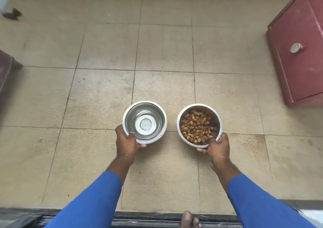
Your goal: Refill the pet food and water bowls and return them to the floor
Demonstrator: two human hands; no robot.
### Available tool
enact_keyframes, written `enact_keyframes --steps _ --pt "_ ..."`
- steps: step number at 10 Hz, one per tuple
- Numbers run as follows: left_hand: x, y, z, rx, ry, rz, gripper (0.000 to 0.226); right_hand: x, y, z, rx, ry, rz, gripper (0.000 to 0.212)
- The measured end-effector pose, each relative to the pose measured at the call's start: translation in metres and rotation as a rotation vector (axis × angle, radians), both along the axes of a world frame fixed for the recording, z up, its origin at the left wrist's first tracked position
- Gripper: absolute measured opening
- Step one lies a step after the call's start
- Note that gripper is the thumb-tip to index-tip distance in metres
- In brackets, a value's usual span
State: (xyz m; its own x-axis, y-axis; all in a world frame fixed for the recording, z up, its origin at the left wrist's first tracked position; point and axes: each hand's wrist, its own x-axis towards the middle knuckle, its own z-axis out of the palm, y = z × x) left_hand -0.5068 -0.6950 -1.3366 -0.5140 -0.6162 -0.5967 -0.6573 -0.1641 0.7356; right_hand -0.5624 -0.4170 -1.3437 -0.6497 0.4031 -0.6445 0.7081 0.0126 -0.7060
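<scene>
Head view shows my left hand point(126, 141) and right hand point(217, 144) with fingers curled tight on the water bowl point(144, 122) and food bowl point(199, 125) just over the floor point(104, 88), so any tip could spill them.

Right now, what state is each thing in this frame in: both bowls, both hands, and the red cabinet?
Left bowl: upright, no kibble; water inside cannot be confirmed.
Right bowl: upright, holding kibble.
Left hand: grips the left bowl's near rim, thumb inside.
Right hand: grips the right bowl's near rim, thumb inside.
Red cabinet: door closed.
Whether the bowls already rest on the tiled floor cannot be told.
</scene>
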Motion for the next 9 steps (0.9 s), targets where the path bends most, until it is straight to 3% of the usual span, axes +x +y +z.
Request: enact_keyframes --steps 4,5,6,7,9 --pt "0.012 -0.005 -0.02 0.014 0.049 -0.03 0.03 0.003 0.001 -0.013 -0.032 -0.022 0.038 0.028" --pt "0.015 -0.005 -0.01 -0.124 -0.042 -0.103 0.042 0.005 0.004 -0.011 -0.01 -0.049 0.063 0.029" --pt "0.017 -0.009 0.009 -0.477 -0.135 -0.239 0.056 0.006 0.009 0.005 0.231 -0.069 0.211 0.042" --pt "0.016 -0.006 0.047 -0.599 -0.093 -0.338 0.058 0.007 0.016 0.039 0.627 -0.012 0.468 0.062" --pt "-0.001 0.012 0.158 -0.583 0.156 -0.508 0.053 0.004 0.012 0.152 0.699 0.256 0.734 0.064"
